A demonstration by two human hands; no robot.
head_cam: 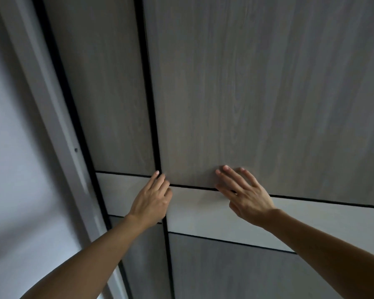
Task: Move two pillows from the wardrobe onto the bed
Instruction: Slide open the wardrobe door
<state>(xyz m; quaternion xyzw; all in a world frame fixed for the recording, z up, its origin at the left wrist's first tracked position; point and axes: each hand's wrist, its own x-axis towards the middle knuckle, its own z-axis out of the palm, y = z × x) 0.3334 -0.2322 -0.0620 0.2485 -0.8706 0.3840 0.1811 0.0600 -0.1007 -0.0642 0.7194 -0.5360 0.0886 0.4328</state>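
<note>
Both hands point(151, 199) on shut wardrobe point(246, 93)

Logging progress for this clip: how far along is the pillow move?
Done: nothing visible. The wardrobe doors look shut, and no pillow or bed is in view.
In hand: opening. The left hand has its fingers at the dark vertical gap between the doors; the right hand lies spread flat on the right door's lower edge, above the pale band.
Left: open the wardrobe, take out both pillows, carry them to the bed.

You are seeing a pale wall point(11, 126) lying left of frame — a light grey frame strip point(52, 117) is running diagonally beside it, carrying one small screw hole point(76, 150).
</note>
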